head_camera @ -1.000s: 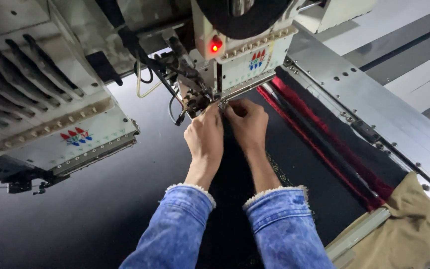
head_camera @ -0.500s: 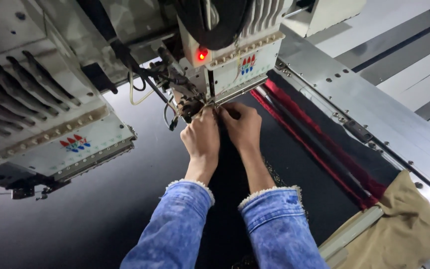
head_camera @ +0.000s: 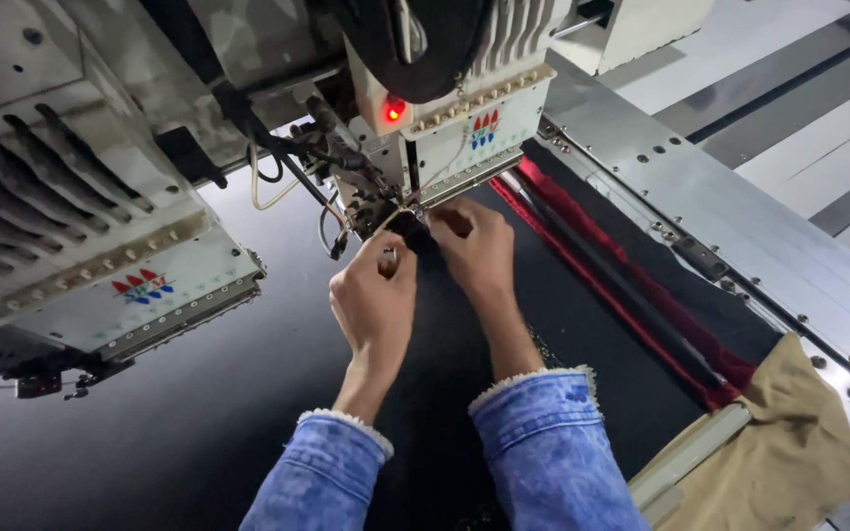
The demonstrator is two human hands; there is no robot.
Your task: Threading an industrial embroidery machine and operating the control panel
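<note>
Two bare hands up close under a big sewing machine head (head_camera: 445, 128), the kind that stitches pictures on cloth. Blue denim sleeves (head_camera: 553, 442) with frayed white cuffs on both arms.

Left hand (head_camera: 374, 300) curled almost shut, thumb and first finger pinched together just under the needle part (head_camera: 376, 202). Maybe a thin thread or a tiny piece in the pinch, but too small to tell. Right hand (head_camera: 479, 251) just beside it, fingers bent down and tucked in, fingertips right at a small dark bit (head_camera: 410, 228) below the needles. Cannot tell if anything is gripped in there.

Both hands over black cloth (head_camera: 248, 393), stretched flat and wide under the machine. Hands very near each other, nearly touching at the fingertips.

A little red light (head_camera: 394, 111) glowing on the front of the machine head. A row of small round guides (head_camera: 479, 93) along its lower edge. Black and pale wires (head_camera: 287, 177) hanging to the left of the needles.

Another machine head (head_camera: 100, 256) on the left, white and grey, with a small red and blue mark.

To the right, red strips (head_camera: 622, 285) along the edge of the black cloth, then a grey metal frame (head_camera: 740, 206) with screws. Tan cloth (head_camera: 789, 442) bunched in the lower right corner.
</note>
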